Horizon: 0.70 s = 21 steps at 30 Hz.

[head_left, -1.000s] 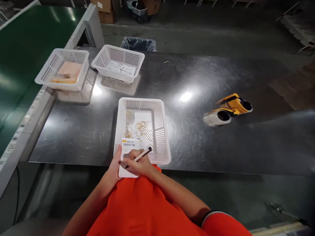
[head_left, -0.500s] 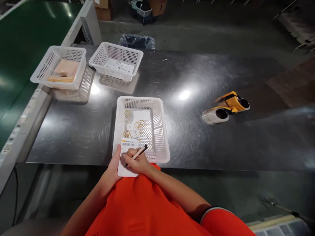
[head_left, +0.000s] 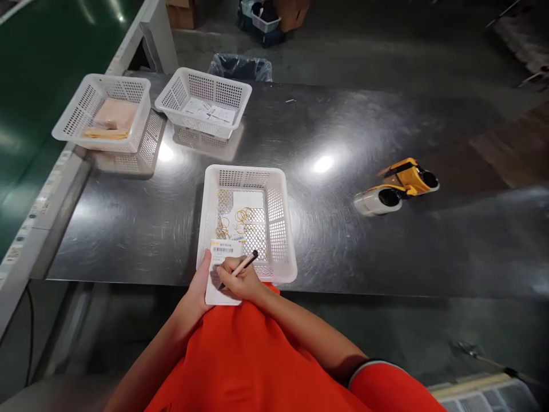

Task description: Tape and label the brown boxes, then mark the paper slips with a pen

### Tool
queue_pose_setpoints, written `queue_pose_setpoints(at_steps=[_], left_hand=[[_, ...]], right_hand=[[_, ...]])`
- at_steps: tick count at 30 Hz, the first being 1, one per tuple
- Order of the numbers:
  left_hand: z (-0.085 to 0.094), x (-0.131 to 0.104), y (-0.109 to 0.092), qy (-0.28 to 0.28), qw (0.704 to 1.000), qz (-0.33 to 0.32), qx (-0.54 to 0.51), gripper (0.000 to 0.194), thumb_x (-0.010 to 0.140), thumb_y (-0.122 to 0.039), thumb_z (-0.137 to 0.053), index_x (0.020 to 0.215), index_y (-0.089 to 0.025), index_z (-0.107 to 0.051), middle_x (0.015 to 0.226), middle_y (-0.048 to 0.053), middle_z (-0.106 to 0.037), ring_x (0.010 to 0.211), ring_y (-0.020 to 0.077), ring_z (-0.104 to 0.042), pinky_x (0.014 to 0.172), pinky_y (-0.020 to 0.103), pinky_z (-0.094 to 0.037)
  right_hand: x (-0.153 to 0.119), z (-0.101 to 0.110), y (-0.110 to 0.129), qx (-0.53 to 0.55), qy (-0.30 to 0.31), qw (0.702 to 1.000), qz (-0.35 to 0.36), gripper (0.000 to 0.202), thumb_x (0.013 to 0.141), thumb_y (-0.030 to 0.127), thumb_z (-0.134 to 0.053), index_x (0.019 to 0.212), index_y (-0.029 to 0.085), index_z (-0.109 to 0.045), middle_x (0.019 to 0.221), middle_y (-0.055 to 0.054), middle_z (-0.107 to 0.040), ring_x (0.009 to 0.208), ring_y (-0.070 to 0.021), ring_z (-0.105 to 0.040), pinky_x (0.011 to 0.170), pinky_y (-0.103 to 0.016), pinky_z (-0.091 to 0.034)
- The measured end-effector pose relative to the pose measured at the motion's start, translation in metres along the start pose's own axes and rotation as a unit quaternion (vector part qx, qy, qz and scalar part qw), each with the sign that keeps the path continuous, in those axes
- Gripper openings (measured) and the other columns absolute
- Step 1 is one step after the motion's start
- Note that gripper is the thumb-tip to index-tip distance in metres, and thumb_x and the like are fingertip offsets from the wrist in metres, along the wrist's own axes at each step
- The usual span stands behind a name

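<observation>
A white paper slip (head_left: 225,249) with a printed barcode is held by my left hand (head_left: 201,285), its thumb along the slip's left edge. My right hand (head_left: 241,279) is closed around a white pen with a black end (head_left: 244,263), whose tip rests on or very near the lower part of the slip. Just beyond both hands stands a white perforated basket (head_left: 281,223), its near rim partly covered by the slip and hand. Inside it lie several thin gold-coloured rings (head_left: 243,215) and a white card (head_left: 249,199).
Two more white baskets stand at the back left: one basket (head_left: 71,126) holds pinkish packets, the other basket (head_left: 201,86) papers. A yellow-and-white tape dispenser (head_left: 377,201) sits to the right on the metal table (head_left: 334,246). A green conveyor belt (head_left: 43,63) runs along the left.
My hands, the slip and the pen keep nearly the same pose over the basket. The whole view has shifted slightly.
</observation>
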<state>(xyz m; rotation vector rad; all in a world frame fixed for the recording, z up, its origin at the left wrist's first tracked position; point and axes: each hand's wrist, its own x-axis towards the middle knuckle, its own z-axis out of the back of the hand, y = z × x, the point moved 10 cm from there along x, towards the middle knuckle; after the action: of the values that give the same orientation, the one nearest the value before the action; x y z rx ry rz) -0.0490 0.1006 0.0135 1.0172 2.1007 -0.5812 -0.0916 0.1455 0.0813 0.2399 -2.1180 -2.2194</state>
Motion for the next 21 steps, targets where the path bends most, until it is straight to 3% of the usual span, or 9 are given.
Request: queue_pose_setpoints(at_steps=[16, 21], left_hand=[[0.0044, -0.0025, -0.0038, -0.05, 0.999, -0.009, 0.019, 0.06, 0.09, -0.051, -0.049, 0.135, -0.012, -0.051, 0.102, 0.011, -0.074, 0.092, 0.0242, -0.07, 0.088, 0.036, -0.055], [-0.004, -0.0033, -0.0035, -0.03, 0.999, -0.01, 0.003, 0.06, 0.09, -0.052, -0.047, 0.136, -0.012, -0.051, 0.108, 0.013, -0.073, 0.096, 0.0253, -0.07, 0.092, 0.037, -0.054]], right_hand=[[0.0, -0.0008, -0.0081, -0.008, -0.005, 1.0, -0.023, 0.041, 0.077, 0.031, -0.052, 0.05, 0.023, -0.022, 0.044, 0.009, -0.022, 0.043, -0.005, -0.022, 0.042, -0.022, -0.02], [0.0005, 0.001, -0.0035, -0.011, 0.0, 1.0, -0.017, 0.04, 0.078, 0.03, -0.051, 0.05, 0.023, -0.023, 0.045, 0.009, -0.022, 0.043, -0.0052, -0.023, 0.043, -0.022, -0.02]])
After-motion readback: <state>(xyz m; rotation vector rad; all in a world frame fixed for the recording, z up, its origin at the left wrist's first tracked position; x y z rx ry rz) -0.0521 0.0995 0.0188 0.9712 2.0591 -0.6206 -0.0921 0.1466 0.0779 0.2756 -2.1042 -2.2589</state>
